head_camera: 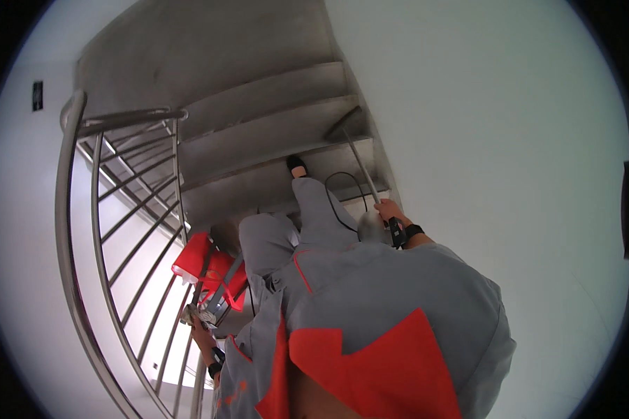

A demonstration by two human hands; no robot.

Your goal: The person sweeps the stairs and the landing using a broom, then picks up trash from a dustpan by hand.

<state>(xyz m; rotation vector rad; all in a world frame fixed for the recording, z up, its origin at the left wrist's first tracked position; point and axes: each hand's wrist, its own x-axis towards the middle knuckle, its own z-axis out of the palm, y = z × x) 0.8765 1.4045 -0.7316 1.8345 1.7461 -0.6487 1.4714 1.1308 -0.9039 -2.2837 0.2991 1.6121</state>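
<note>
My right hand grips a thin metal pole on the wall side. The pole leads to a dark, flat head on a stair tread near the wall. Just below the hand is a rounded grey object, and a black cable loops beside it. My left hand, low by the railing, is closed around a crumpled light-coloured cloth. A red bag or cloth lies beyond it, with a white bit at its edge.
Curved grey stairs run away in front of me, one of my black shoes on a tread. A metal railing with bars bounds the left side. A pale wall stands close on the right.
</note>
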